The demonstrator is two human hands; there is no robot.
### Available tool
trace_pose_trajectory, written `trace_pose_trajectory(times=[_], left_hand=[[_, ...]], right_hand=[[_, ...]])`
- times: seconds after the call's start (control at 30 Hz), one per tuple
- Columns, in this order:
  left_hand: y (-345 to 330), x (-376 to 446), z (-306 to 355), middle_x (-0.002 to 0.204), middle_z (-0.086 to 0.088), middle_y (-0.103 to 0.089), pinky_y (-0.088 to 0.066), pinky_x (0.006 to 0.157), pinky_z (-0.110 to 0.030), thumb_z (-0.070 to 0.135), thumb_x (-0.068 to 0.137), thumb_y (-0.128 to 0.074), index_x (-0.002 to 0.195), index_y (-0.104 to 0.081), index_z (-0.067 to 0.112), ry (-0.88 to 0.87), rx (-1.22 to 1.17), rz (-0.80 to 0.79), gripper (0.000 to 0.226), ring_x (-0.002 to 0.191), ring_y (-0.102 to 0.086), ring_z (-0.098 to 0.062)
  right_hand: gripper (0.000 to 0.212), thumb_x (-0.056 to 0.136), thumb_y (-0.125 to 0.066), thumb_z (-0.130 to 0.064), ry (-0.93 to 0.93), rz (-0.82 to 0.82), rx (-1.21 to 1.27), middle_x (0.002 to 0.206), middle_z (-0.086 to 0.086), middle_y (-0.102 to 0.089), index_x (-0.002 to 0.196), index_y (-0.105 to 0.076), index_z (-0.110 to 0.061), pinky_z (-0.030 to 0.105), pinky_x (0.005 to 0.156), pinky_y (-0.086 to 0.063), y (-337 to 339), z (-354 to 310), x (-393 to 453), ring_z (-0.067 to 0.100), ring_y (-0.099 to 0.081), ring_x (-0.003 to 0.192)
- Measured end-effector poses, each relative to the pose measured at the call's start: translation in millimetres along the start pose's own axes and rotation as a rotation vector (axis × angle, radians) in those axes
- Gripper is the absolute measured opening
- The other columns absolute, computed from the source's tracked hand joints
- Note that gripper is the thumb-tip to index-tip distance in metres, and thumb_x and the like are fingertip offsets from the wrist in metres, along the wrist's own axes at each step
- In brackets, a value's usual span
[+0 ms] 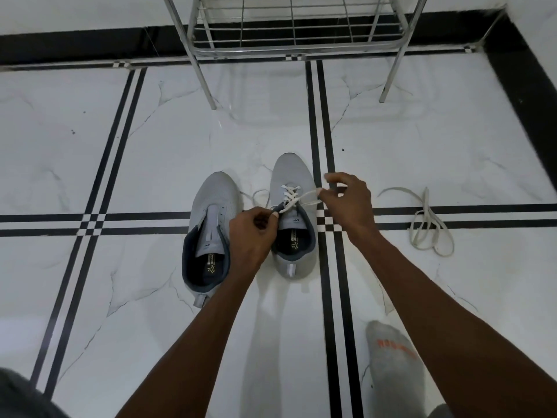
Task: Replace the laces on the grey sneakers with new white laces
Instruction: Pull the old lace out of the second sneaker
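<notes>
Two grey sneakers stand side by side on the tiled floor. The left sneaker [215,203] has no lace in it. The right sneaker [290,176] carries a white lace [290,194] crossed through its eyelets. My left hand [251,236] pinches one end of that lace at the shoe's left collar. My right hand [346,203] pinches the other end, pulled out to the right of the shoe. A loop of lace lies slack on the floor between the two shoes.
A loose whitish lace [428,227] lies coiled on the floor to the right. A metal wire rack [295,34] stands at the back on thin legs. My foot in a grey sock [394,363] rests at lower right.
</notes>
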State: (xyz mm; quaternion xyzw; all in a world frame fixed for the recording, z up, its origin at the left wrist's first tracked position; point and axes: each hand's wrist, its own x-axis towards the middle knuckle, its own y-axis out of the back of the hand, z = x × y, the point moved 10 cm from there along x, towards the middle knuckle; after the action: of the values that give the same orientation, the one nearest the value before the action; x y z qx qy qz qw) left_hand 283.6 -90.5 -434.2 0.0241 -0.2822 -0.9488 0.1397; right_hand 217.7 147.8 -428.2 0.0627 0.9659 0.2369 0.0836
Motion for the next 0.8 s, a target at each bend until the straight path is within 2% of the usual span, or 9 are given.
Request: trace_pose_trajectory(times=[0.07, 0.17, 0.23, 0.33, 0.47, 0.53, 0.6, 0.67, 0.8], left_hand=[[-0.3, 0.9, 0.9, 0.075, 0.004, -0.075, -0.053, 0.066, -0.012, 0.023, 0.092, -0.072, 0.089, -0.079, 0.011, -0.01, 0.015, -0.008, 0.014, 0.07, -0.07, -0.003], [-2.4, 1.4, 1.6, 0.078, 0.003, -0.076, -0.056, 0.069, -0.017, 0.023, 0.092, -0.072, 0.09, -0.08, 0.011, -0.03, 0.023, -0.025, 0.014, 0.072, -0.071, -0.004], [-3.6, 1.7, 2.0, 0.078, 0.003, -0.077, -0.056, 0.069, -0.016, 0.023, 0.092, -0.072, 0.09, -0.08, 0.012, -0.027, 0.02, -0.03, 0.013, 0.072, -0.072, -0.004], [-1.8, 2.1, 1.0, 0.077, 0.004, -0.077, -0.055, 0.068, -0.014, 0.024, 0.092, -0.073, 0.09, -0.08, 0.013, -0.032, 0.03, -0.022, 0.014, 0.071, -0.071, -0.003], [2.7, -0.5, -6.6, 0.073, 0.008, -0.073, -0.05, 0.065, -0.008, 0.023, 0.091, -0.074, 0.088, -0.08, 0.014, 0.004, -0.016, -0.029, 0.011, 0.07, -0.07, 0.001], [2.6, -2.5, -6.0, 0.073, 0.008, -0.073, -0.05, 0.065, -0.007, 0.022, 0.09, -0.075, 0.088, -0.081, 0.014, 0.003, -0.019, -0.034, 0.01, 0.071, -0.07, 0.0], [1.8, -3.3, -3.1, 0.071, 0.009, -0.072, -0.049, 0.064, -0.006, 0.02, 0.089, -0.076, 0.086, -0.081, 0.014, -0.005, -0.024, -0.026, 0.009, 0.071, -0.07, -0.001], [1.6, -3.7, -2.3, 0.071, 0.008, -0.073, -0.049, 0.064, -0.007, 0.019, 0.089, -0.076, 0.086, -0.081, 0.013, -0.006, -0.019, -0.017, 0.008, 0.07, -0.07, -0.002], [-1.2, -2.7, -3.8, 0.079, 0.005, -0.077, -0.057, 0.071, -0.016, 0.021, 0.089, -0.075, 0.091, -0.082, 0.013, -0.005, -0.032, -0.043, 0.01, 0.073, -0.072, -0.002]], right_hand=[[0.017, 0.082, -0.074, -0.012, 0.25, -0.114, -0.099, 0.097, -0.008, -0.072, 0.098, -0.077, -0.018, 0.016, 0.08, -0.048, -23.5, -35.4, -10.9, 0.006, -0.063, 0.084], [0.013, 0.082, -0.076, -0.018, 0.52, -0.285, -0.397, 0.099, 0.002, -0.074, 0.095, -0.079, -0.016, 0.029, 0.09, -0.045, -66.7, -54.1, -31.5, 0.019, -0.06, 0.097], [0.01, 0.087, -0.073, -0.021, 0.532, -0.264, -0.57, 0.098, 0.004, -0.072, 0.093, -0.079, -0.016, 0.04, 0.086, -0.049, -78.7, -47.9, -32.7, 0.024, -0.056, 0.098], [0.013, 0.089, -0.067, -0.018, 0.509, -0.231, -0.566, 0.089, 0.006, -0.072, 0.082, -0.077, -0.013, 0.042, 0.082, -0.051, -80.2, -47.8, -32.9, 0.023, -0.057, 0.09], [0.015, 0.085, -0.066, -0.01, -0.006, 0.174, -0.15, 0.081, 0.006, -0.076, 0.084, -0.08, -0.01, 0.027, 0.078, -0.056, 6.3, -9.5, 1.9, 0.018, -0.07, 0.075], [0.012, 0.086, -0.069, -0.012, -0.068, 0.208, -0.204, 0.088, 0.007, -0.076, 0.091, -0.08, -0.009, 0.014, 0.072, -0.052, 26.1, 3.5, 11.1, 0.018, -0.07, 0.079], [0.02, 0.083, -0.074, -0.013, 0.027, 0.157, -0.233, 0.105, 0.008, -0.07, 0.102, -0.076, -0.01, 0.006, 0.07, -0.04, 18.8, -7.9, 12.0, 0.016, -0.063, 0.09], [0.031, 0.079, -0.075, -0.016, 0.216, 0.029, -0.27, 0.116, 0.004, -0.061, 0.11, -0.07, -0.015, 0.014, 0.082, -0.035, -11.6, -30.1, -2.8, 0.019, -0.053, 0.103], [0.012, 0.085, -0.073, -0.024, 0.513, -0.13, -0.574, 0.115, -0.003, -0.06, 0.095, -0.078, -0.02, 0.032, 0.092, -0.044, -66.0, -52.1, -40.8, 0.022, -0.046, 0.113]])
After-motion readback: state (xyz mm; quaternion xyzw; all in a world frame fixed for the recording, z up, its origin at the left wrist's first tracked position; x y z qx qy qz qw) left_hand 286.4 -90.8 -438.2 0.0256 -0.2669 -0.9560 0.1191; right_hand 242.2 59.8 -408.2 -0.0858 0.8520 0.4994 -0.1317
